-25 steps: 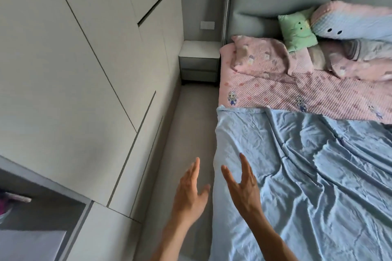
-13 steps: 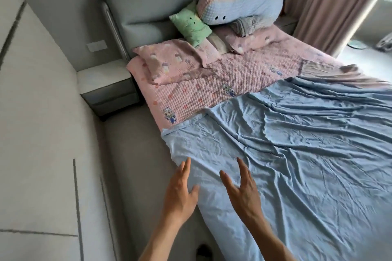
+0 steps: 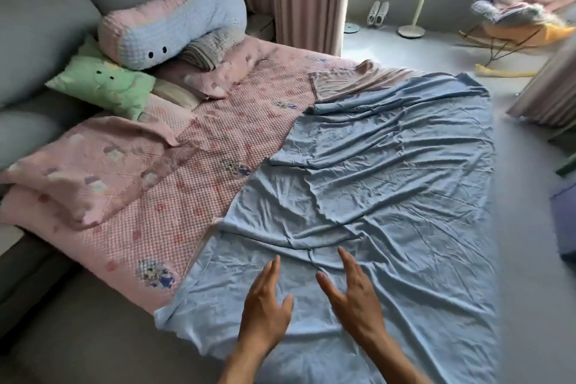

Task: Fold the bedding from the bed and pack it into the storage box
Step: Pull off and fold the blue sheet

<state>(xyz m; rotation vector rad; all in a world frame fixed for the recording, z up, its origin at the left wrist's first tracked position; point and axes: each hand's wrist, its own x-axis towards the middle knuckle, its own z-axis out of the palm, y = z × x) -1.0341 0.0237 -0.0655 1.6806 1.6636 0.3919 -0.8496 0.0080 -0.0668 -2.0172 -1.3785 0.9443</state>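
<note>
A wrinkled light-blue sheet (image 3: 389, 171) lies spread over the near half of the bed. Beneath it a pink checked quilt (image 3: 187, 196) covers the mattress up to the grey headboard. My left hand (image 3: 265, 305) and my right hand (image 3: 355, 299) hover side by side over the sheet's near edge, fingers straight and spread, holding nothing. A brownish folded cloth (image 3: 349, 79) peeks out at the sheet's far edge. No storage box is in view.
Pink pillows (image 3: 84, 168), a green cushion (image 3: 106, 84) and a long blue-pink plush (image 3: 168, 28) pile at the headboard. Grey floor runs around the bed. A fan stand (image 3: 417, 9), shoes (image 3: 377, 12) and a rocking chair (image 3: 523, 22) with blankets stand by the window.
My view has swung right, from the wardrobe wall and nightstand to the whole bed and the window. Both hands stay open, now over the blue sheet.
</note>
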